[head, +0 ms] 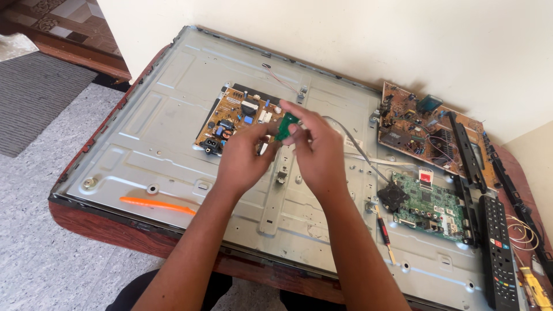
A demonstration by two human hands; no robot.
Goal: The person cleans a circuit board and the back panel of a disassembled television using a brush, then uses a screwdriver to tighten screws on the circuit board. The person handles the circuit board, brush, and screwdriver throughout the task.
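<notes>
Both my hands are raised over the grey metal back panel (155, 144) of a flat television lying face down on a table. My right hand (315, 151) pinches a small green circuit board (286, 126) between thumb and fingers. My left hand (242, 160) is close beside it, fingers curled toward the small board; whether it touches the board I cannot tell. Just behind my hands a brown power board (236, 118) is mounted on the panel. A green main board (432, 201) sits on the panel to the right.
An orange pry tool (156, 204) lies near the panel's front left edge. A screwdriver (385, 231) lies by the green main board. A loose brown circuit board (423, 129), black strips and a black remote control (496, 247) lie at the right. A wall stands behind.
</notes>
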